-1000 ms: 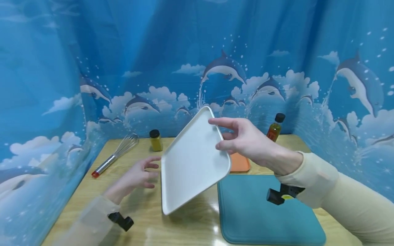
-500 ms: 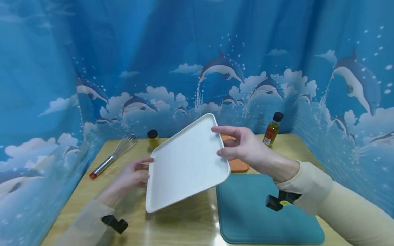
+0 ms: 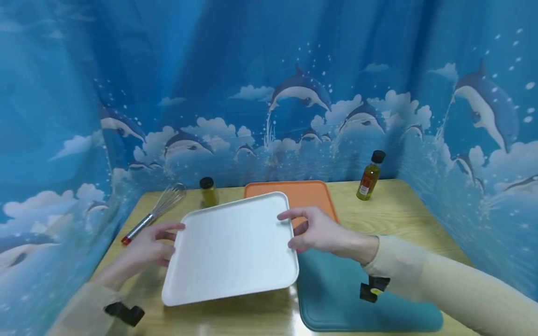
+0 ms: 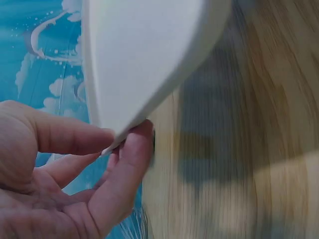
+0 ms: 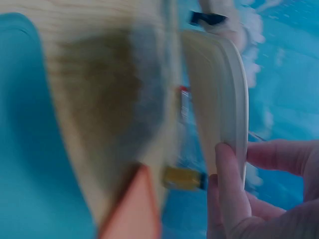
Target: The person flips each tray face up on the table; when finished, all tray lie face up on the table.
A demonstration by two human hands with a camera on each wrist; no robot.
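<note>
A white rectangular tray (image 3: 235,252) with a low rim hangs tilted over the table, its right side higher than its left. My left hand (image 3: 147,249) pinches its left edge; in the left wrist view the thumb (image 4: 75,137) lies on one face and the fingers curl behind. On the opposite edge my right hand (image 3: 317,233) grips the rim between thumb and fingers, as the right wrist view also shows. Beneath and behind the tray lies an orange tray (image 3: 311,193), partly covered by it. A teal mat-like board (image 3: 361,298) lies flat under my right forearm.
A whisk (image 3: 157,210) with a red-tipped handle lies at the left of the wooden table (image 3: 395,214). A small yellow jar with a black cap (image 3: 208,192) stands at the back, and an oil bottle (image 3: 368,179) at the back right. A dolphin-print curtain (image 3: 252,70) encloses the table.
My left hand has taken hold of the tray's left edge. The tray has come down, flatter and further left, and both hands moved with it. More of the orange tray shows.
</note>
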